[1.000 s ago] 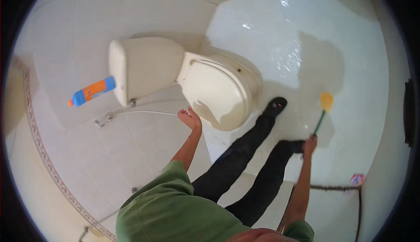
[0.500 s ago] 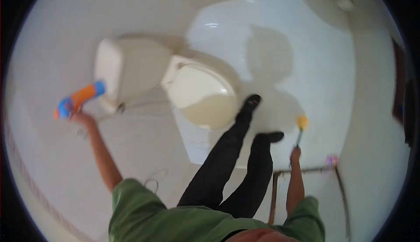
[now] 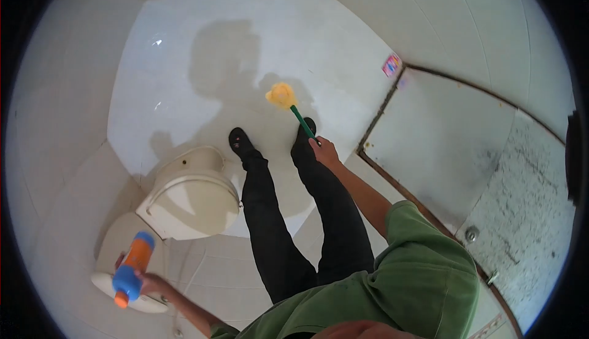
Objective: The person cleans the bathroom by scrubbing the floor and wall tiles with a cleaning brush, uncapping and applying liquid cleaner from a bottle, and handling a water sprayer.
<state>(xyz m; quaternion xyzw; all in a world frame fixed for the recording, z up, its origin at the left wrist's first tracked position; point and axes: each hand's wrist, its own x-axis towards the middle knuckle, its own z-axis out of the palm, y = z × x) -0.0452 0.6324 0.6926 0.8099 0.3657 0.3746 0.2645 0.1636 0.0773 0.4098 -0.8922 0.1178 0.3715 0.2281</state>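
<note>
My left hand (image 3: 147,283) is wrapped round a blue bottle (image 3: 126,279) with an orange label and orange cap, held over the toilet tank (image 3: 116,241). The cap end points down towards me. In my right hand (image 3: 326,152) is a long-handled brush (image 3: 302,120) with a green handle and a yellow head, its head held out in front over the white floor. Beside my left leg, the toilet (image 3: 195,204) has its cream lid down.
A grey-white door (image 3: 442,142) with a dark worn frame stands on the right, with a round knob (image 3: 472,234). By its far corner lies a small pink and blue packet (image 3: 391,65). White floor (image 3: 178,63) stretches ahead, and a thin hose runs near the tank.
My view has swung to the right, bringing the door fully into sight and shifting the toilet to the lower left. Both hands keep hold of the bottle and brush.
</note>
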